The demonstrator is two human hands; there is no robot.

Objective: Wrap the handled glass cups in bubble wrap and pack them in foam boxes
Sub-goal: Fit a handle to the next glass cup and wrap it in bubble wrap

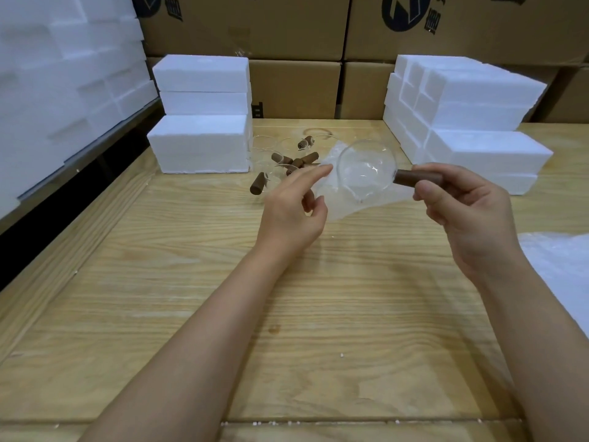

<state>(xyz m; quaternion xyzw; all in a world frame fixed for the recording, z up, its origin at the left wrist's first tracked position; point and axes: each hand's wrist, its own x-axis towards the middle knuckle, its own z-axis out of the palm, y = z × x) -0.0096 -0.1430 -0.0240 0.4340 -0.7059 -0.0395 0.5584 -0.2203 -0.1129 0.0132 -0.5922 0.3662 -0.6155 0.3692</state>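
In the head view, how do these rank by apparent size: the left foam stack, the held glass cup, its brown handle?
1. left foam stack
2. glass cup
3. brown handle
The cup is nearer the camera, which enlarges it, but the order is clear.

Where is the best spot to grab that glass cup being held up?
By the brown handle, from the right: it juts sideways as a straight stub that fingers wrap fully, as the right hand does. The glass cup has a thin, round, likely slippery bowl. The left hand pinches bubble wrap beside it.
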